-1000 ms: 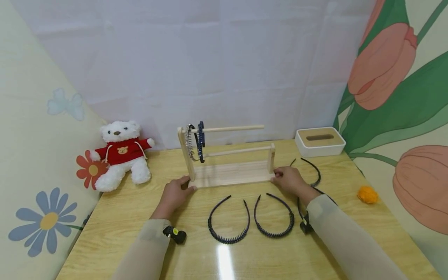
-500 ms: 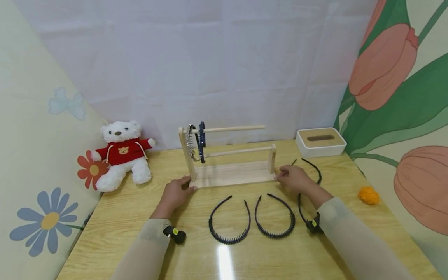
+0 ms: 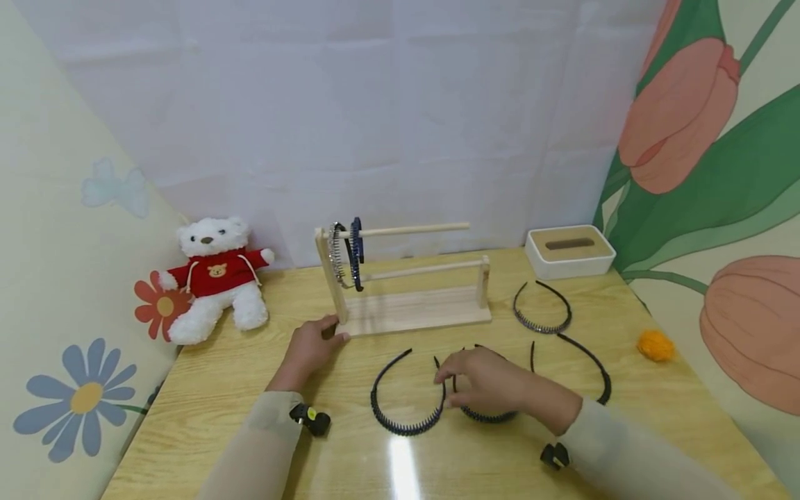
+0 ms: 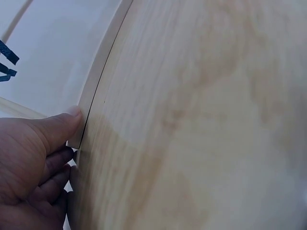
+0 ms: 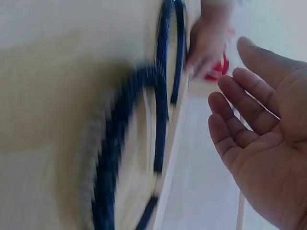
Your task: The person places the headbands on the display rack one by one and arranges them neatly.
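A light wooden rack point(image 3: 412, 314) with two horizontal rods stands on the table. A silvery headband point(image 3: 338, 253) and a dark blue one, the beaded headband point(image 3: 357, 250), hang at the left end of its upper rod. My left hand point(image 3: 310, 353) holds the front left corner of the rack's base, thumb point(image 4: 64, 125) against the edge and fingers curled at its end. Over the table my right hand point(image 3: 487, 380) hovers, fingers loosely bent and palm bare in the right wrist view. It partly hides a dark toothed headband point(image 3: 490, 417); another dark headband point(image 3: 406, 429) lies left of it.
Two more dark headbands, a far headband point(image 3: 542, 329) and a nearer headband point(image 3: 600, 364), lie on the right. A white tissue box point(image 3: 571, 265) stands at the back right, an orange fluffy ball point(image 3: 655, 345) near the right edge. A teddy bear point(image 3: 219, 278) sits back left.
My right hand has let go of the base's right end and moved down and left over the front headbands. The left hand stays at its corner.
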Available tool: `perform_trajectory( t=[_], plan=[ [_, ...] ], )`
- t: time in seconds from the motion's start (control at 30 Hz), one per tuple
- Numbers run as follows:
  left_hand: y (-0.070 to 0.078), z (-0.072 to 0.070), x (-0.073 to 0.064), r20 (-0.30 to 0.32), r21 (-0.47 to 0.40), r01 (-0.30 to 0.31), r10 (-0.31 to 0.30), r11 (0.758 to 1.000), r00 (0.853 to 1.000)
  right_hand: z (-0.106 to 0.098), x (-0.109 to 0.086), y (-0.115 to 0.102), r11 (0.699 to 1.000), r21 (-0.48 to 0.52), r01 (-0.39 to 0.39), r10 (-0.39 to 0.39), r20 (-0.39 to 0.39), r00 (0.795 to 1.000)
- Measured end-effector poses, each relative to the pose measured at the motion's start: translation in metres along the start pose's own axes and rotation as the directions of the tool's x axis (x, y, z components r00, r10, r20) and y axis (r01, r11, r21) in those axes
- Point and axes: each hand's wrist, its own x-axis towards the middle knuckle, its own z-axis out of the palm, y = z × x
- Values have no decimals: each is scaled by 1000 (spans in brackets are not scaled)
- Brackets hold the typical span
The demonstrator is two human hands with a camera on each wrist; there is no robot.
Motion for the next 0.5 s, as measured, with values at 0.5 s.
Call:
perform_trajectory(
  t=[0.5],
  plan=[
    [1, -1, -2, -5, 16, -21, 21, 1000, 1000, 46, 14, -13, 872, -408, 271, -252, 100, 963]
  ],
)
